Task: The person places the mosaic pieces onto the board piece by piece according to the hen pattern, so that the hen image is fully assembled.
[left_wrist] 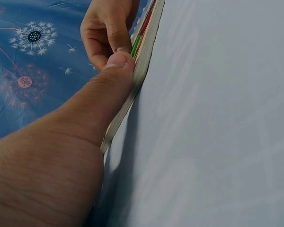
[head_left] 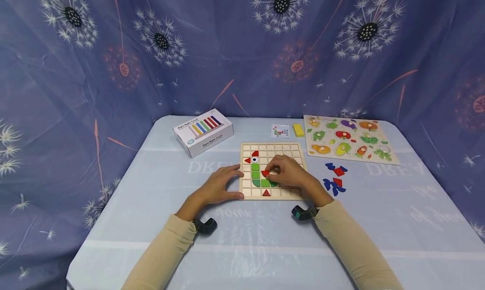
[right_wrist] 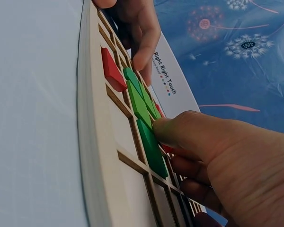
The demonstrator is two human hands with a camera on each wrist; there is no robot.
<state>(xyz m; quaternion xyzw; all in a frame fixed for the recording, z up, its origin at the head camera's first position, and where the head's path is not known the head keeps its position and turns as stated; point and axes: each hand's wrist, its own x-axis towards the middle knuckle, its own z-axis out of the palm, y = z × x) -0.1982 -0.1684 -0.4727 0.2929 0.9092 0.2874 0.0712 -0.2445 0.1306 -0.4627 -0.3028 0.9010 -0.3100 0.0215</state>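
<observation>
A wooden grid board (head_left: 293,147) lies on the table, with colored pieces in its cells forming a figure. Green squares (head_left: 255,167), a round eye piece (head_left: 255,160) and a red triangle (head_left: 266,192) are among them. My right hand (head_left: 289,171) is over the middle of the board, pinching a red curved-edge piece (head_left: 265,173) between thumb and fingertips. In the right wrist view, its thumb (right_wrist: 180,130) lies just above a dark green piece (right_wrist: 151,149). My left hand (head_left: 217,184) rests at the board's left edge, fingers loosely spread and thumb at the near corner.
Loose blue pieces (head_left: 327,184) and red pieces (head_left: 337,182) lie right of the board. Behind it are a pattern card (head_left: 280,131) and a yellow block (head_left: 298,130). A vegetable puzzle board (head_left: 329,148) lies at back right, a white box (head_left: 204,132) at back left.
</observation>
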